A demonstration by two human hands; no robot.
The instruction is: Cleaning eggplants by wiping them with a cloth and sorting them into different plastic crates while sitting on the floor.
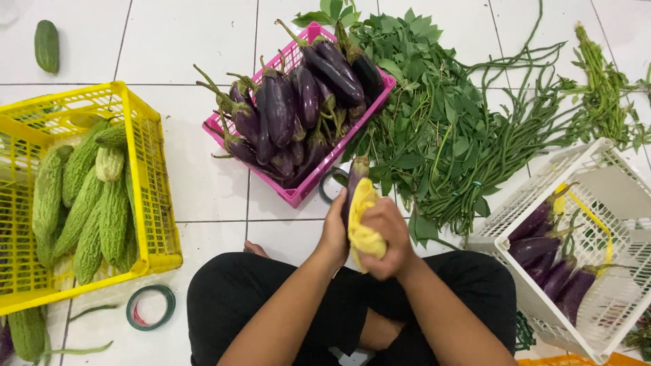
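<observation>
A white tiled floor [203, 41] is being occupied by crates and loose greens. At the left, a yellow crate [146, 169] is being filled with bitter gourds [85, 203]. At the right, purple eggplants [549, 261] are being held in a tilted white crate [536, 196]. A wide heap of leafy greens and long beans [441, 122] is being spread across the tiles between the white crate and a pink basket [298, 193], in which a pile of dark eggplants [298, 108] is being carried. A roll of green tape [150, 306] is being left flat on the floor below the yellow crate.

In the middle, just above the crossed legs, a single eggplant [355, 177] is being gripped from the left by the left hand [333, 234], its fingers being wrapped around the lower part. A yellow cloth [363, 220] is being pressed against the eggplant by the right hand [388, 237], whose fingers are being clamped together on the cloth. The eggplant's upper end is being pointed toward the pink basket.
</observation>
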